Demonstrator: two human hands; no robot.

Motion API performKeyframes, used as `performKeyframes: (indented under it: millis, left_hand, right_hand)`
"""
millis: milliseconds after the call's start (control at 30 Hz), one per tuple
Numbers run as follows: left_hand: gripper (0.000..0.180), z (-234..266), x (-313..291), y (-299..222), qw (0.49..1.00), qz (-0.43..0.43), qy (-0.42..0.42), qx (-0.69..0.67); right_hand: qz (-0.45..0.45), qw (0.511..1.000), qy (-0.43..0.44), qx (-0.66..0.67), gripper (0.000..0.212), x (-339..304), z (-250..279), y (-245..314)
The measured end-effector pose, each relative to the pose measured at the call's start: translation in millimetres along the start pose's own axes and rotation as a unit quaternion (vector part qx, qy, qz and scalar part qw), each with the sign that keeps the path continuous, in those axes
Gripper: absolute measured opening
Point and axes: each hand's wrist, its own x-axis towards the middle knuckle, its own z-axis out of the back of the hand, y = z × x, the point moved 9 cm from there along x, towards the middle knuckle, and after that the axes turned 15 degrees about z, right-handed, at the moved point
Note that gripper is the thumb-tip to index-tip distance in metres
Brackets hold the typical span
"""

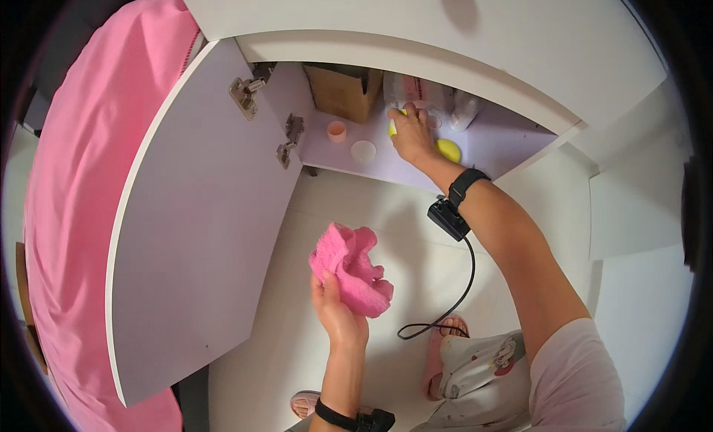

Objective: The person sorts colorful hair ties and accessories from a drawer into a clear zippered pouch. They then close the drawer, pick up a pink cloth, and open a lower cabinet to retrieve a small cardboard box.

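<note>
A crumpled pink cloth (356, 272) is held up in front of the cabinet by my left hand (340, 313), its fingers closed round the cloth's lower left side. My right hand (412, 137) reaches into the cabinet, curled over a yellow object (394, 125) that shows only partly past the fingers. Beside that wrist lies a second yellow, rounded object (448, 150) on the shelf. To the left of the right hand are a small pink cup (336, 131) and a round whitish lid-like piece (363, 151).
An open cabinet door (200, 209) with metal hinges stands at the left, next to pink fabric (89, 172). A brown cardboard box (345, 93) and clear plastic packages (423, 93) occupy the shelf's back. A black cable (472, 272) hangs from my right wrist.
</note>
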Motion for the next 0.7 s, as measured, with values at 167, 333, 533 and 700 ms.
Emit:
performKeyframes:
  millis: [167,333,533,700]
  left_hand:
    - [0.034,-6.6,2.4,2.9,1.0,-0.019,0.004,0.015]
    - [0.033,-6.7,14.6,13.8,1.0,0.004,0.006,-0.009]
    - [0.028,-18.0,15.3,17.3,1.0,0.023,0.01,-0.003]
    - [0.03,-8.9,23.1,26.9,0.999,0.044,0.003,-0.007]
  right_hand:
    - [0.199,0.975,-0.039,0.087,0.048,-32.4,49.3,55.0]
    - [0.229,0.943,0.042,0.239,0.045,-138.2,88.7,81.5]
    - [0.001,0.989,0.054,0.14,0.044,-261.3,65.9,-96.9]
    - [-0.171,0.98,0.094,-0.04,0.05,-345.4,37.6,-241.8]
